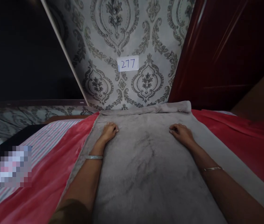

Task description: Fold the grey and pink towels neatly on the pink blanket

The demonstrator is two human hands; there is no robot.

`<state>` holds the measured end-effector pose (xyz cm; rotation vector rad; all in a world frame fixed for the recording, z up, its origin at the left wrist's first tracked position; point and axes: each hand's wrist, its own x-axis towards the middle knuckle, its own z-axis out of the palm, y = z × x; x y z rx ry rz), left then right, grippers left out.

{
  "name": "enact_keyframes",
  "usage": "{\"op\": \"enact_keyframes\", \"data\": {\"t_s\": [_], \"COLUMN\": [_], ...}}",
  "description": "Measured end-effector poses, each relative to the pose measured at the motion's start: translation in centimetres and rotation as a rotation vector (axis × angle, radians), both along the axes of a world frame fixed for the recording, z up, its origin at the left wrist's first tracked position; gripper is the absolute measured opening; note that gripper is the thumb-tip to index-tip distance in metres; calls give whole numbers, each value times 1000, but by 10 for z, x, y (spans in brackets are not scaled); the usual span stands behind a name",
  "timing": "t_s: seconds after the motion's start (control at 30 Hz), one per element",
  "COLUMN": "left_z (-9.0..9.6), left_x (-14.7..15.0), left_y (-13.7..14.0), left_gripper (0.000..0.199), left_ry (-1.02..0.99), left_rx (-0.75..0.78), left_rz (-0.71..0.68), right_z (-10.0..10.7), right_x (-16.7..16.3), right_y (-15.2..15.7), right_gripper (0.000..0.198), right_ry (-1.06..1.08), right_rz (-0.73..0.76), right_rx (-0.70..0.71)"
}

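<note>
A grey plush blanket (pixel 146 174) lies spread lengthwise in front of me, its far end turned over into a loose roll (pixel 174 107) by the wall. My left hand (pixel 109 130) rests on the blanket's left side, just short of the roll. Its fingers are curled in with the thumb close to them. On the right side, my right hand (pixel 182 134) touches the same blanket, fingers bent inward and the thumb beneath them. Whether either hand pinches any fabric is hidden. Between the hands the cloth is faintly creased.
Red cloth (pixel 234 137) spreads out under the blanket on both sides. Striped bedding (pixel 36 140) shows at the left, with a blurred patch on it. A large black screen (pixel 24 56) stands left, a dark red glossy panel (pixel 216 46) right. A paper marked 277 (pixel 128 63) is on the patterned wall.
</note>
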<state>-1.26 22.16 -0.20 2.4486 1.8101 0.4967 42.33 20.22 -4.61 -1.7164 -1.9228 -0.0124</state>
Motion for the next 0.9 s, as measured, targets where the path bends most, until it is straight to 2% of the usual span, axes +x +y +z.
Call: {"op": "enact_keyframes", "data": {"t_s": [0.2,0.33,0.43,0.53,0.63,0.7,0.9], "left_z": [8,12,11,7,4,6,30], "left_x": [-3,-8,-11,-9,-6,-4,-2], "left_y": [1,-3,-6,-8,-7,-5,-5], "left_gripper": [9,4,15,15,2,5,9], "left_ry": [-104,-204,-203,-126,-87,-87,-100], "left_rx": [73,44,-30,-75,-57,-42,3], "left_rz": [-101,-175,-229,-198,-173,-185,-218], "right_z": [-10,-12,-11,-10,-9,-8,-2], "right_x": [7,11,12,8,3,0,-1], "right_y": [2,2,2,2,3,2,0], "right_gripper": [22,25,27,23,19,18,18], "right_ry": [18,41,50,24,-15,-32,-8], "right_rz": [49,86,223,331,309,292,290], "right_rx": [62,99,109,98,99,106,98]}}
